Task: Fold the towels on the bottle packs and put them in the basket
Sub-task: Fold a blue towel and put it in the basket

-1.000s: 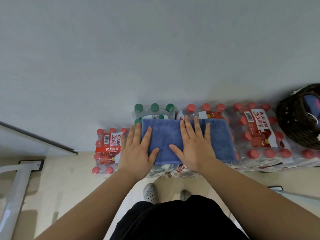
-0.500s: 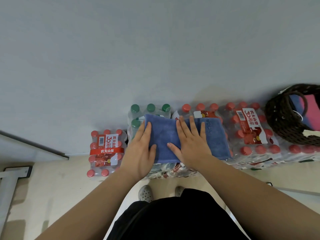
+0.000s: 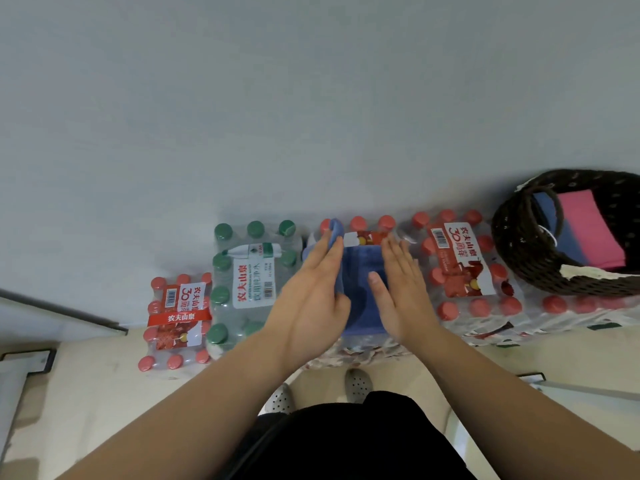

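A blue towel [image 3: 360, 289] lies on the red-capped bottle pack [image 3: 360, 233] in front of me. My left hand [image 3: 311, 299] grips the towel's left part and lifts it over toward the right, its edge standing up near the far caps. My right hand [image 3: 401, 289] lies flat, fingers together, pressing on the towel's right side. A dark woven basket [image 3: 519, 258] stands at the far right on top of bottle packs; folded blue and pink towels [image 3: 588, 233] lie inside it.
A green-capped bottle pack [image 3: 252, 271] stands left of the towel and a lower red-capped pack [image 3: 176, 320] further left. Another red-capped pack [image 3: 467, 268] is to the right. A grey wall rises behind. My shoes [image 3: 356, 384] stand on the beige floor below.
The towel lay spread wide under both flat hands. My left hand has since taken its left part and folded it rightward, narrowing it; the view shifted so the basket shows more.
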{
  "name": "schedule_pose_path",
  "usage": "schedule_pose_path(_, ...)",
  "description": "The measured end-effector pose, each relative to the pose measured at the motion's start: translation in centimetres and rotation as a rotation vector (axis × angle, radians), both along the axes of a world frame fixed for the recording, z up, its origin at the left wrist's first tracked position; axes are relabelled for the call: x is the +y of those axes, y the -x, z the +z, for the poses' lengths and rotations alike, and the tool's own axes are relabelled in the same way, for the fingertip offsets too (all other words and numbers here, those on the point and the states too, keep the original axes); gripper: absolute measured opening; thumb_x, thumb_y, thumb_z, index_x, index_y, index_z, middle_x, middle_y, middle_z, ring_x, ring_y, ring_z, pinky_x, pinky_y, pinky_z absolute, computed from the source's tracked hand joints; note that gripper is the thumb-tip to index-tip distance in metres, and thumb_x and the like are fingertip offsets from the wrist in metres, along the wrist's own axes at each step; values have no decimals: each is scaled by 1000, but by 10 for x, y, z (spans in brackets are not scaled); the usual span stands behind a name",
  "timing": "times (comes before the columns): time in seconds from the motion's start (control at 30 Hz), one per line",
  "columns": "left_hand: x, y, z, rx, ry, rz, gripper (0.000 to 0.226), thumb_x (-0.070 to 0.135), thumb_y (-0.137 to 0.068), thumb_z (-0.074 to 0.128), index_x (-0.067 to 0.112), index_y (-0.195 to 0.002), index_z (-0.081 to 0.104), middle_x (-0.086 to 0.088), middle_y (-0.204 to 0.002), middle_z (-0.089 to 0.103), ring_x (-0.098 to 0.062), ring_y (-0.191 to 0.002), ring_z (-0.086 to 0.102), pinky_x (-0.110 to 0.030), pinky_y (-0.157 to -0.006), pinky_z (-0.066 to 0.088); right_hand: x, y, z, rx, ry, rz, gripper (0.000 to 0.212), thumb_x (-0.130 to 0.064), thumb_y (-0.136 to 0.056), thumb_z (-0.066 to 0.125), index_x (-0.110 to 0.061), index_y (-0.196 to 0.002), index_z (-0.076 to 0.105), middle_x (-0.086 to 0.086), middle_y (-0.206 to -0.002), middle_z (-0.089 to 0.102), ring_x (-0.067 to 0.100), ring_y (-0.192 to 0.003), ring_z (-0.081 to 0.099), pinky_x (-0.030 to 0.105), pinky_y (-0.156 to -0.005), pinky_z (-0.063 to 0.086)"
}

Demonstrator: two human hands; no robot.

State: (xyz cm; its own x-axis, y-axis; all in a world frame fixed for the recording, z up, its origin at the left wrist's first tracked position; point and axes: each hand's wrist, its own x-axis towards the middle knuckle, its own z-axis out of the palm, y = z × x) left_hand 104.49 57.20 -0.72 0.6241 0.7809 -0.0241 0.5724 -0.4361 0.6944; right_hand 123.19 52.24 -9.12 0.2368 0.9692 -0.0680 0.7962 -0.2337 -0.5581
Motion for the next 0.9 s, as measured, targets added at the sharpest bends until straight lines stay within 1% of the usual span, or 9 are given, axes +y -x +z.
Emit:
schedule_pose_path(0.1, -10, -43, -4, 85, 44, 40, 76, 8, -93, 50, 15, -158, 11, 0, -166, 3, -21, -149, 21, -28, -115, 27, -10, -26, 6, 120, 23, 22, 81, -70, -95, 17, -21, -159, 10, -8, -166, 5, 3, -151, -2, 28, -123, 5)
schedule_pose_path(0.2, -12, -82, -25, 234, 26, -27, 75, 12, -92, 49, 8, -157, 11, -2, -166, -3, -18, -149, 19, -30, -101, 46, -17, -49, 5, 184, 48, 84, 79, -68, -94, 20, -23, -159, 14, -10, -165, 10, 3, -151, 3, 29, -123, 10)
schedule_pose_path(0.3, -10, -105, -56, 397, -22, -82, 72, 23, -95, 41, 9, -157, 9, -3, -166, -6, -17, -151, 16, -32, -99, 47, -22, -66, 0, 231, 46, 155, 80, -70, -92, 20, -26, -159, 14, -10, -165, 14, 2, -150, 8, 28, -122, 13)
schedule_pose_path(0.43, -22, -115, -62, 351, 10, -41, 60, 35, -96, 35, 31, -155, 23, -1, -167, 2, -33, -134, 45, -44, -98, 48, -25, -82, 1, 294, 53, 214, 79, -69, -92, 23, -27, -158, 14, -12, -163, 17, -5, -146, 10, 18, -117, 10)
schedule_pose_path(0.53, -31, -113, -53, 182, -4, 86, 45, 21, -99, 46, 25, -144, 47, -1, -163, 25, -25, -129, 53, -38, -97, 50, -23, -91, 2, 348, 90, 249, 80, -71, -93, 27, -27, -159, 11, -11, -164, 14, -2, -147, 10, 28, -122, 14)
schedule_pose_path(0.63, -34, -103, -58, 281, -227, 155, 42, 27, -92, 48, 20, -132, 59, -5, -149, 47, -31, -118, 57, -47, -94, 49, -23, -95, 3, 316, 153, 304, 76, -61, -97, 33, -25, -159, 9, -10, -166, 8, 4, -150, 6, 33, -123, 14)
schedule_pose_path(0.7, -33, -101, -63, 484, -292, 115, 55, 42, -90, 44, 19, -140, 52, -5, -153, 42, -32, -129, 48, -51, -104, 42, -24, -95, 4, 284, 167, 335, 74, -57, -99, 36, -24, -159, 8, -10, -166, 5, 5, -151, 4, 34, -124, 14)
schedule_pose_path(0.77, -33, -105, -68, 641, -267, 79, 71, 56, -93, 29, 20, -154, 29, -3, -164, 18, -30, -150, 18, -56, -119, 14, -25, -95, 5, 277, 165, 349, 74, -57, -99, 35, -24, -159, 7, -10, -166, 4, 5, -151, 4, 33, -124, 14)
schedule_pose_path(0.9, -33, -119, -84, 760, -227, 39, 79, 64, -91, 8, 22, -157, -7, -2, -165, -14, -25, -150, -19, -60, -117, -11, -25, -100, 8, 291, 148, 382, 74, -54, -100, 39, -23, -159, 7, -11, -166, 2, 3, -150, 3, 29, -123, 12)
